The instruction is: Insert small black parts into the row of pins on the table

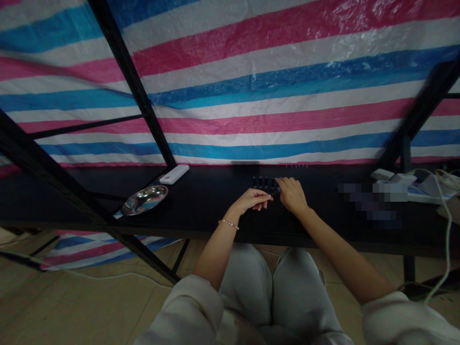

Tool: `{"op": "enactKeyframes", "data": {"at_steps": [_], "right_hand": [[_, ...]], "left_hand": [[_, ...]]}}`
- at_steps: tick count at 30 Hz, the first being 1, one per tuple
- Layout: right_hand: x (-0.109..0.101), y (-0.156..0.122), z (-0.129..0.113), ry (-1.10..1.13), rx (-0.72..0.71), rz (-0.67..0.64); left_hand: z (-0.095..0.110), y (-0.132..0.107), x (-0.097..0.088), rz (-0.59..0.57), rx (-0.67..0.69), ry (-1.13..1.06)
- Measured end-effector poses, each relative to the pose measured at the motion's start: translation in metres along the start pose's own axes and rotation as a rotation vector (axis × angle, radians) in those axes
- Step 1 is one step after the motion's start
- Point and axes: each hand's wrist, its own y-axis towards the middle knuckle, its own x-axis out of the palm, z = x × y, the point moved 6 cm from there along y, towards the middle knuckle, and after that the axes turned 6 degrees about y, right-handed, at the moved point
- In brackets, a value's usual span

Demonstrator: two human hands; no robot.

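My left hand (253,199) and my right hand (291,193) meet over a black table (201,206), fingertips almost touching. Both are curled in a pinch around a small dark piece (273,191) held between them; it is too small and dark to name. Just beyond the fingers stands a short row of small dark upright parts (263,181). A second row of tiny dark parts (296,166) sits farther back by the tarp. A bead bracelet (228,224) circles my left wrist.
A round steel dish (145,199) and a white remote-like bar (174,174) lie at the left of the table. White boxes and cables (413,184) crowd the right end. Black frame bars (129,76) cross in front of a striped tarp (273,96).
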Motion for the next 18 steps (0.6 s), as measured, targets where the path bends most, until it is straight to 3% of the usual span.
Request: {"op": "enactKeyframes", "data": {"at_steps": [6,18], "right_hand": [[0.0008,-0.0006,-0.0015,0.005,-0.016,0.009],[0.0012,0.0003,-0.0024,-0.028,0.001,-0.006]], "left_hand": [[0.0004,-0.0011,0.0007,0.04,-0.031,0.044],[0.0018,-0.0006,0.0021,0.007,-0.01,0.001]]}}
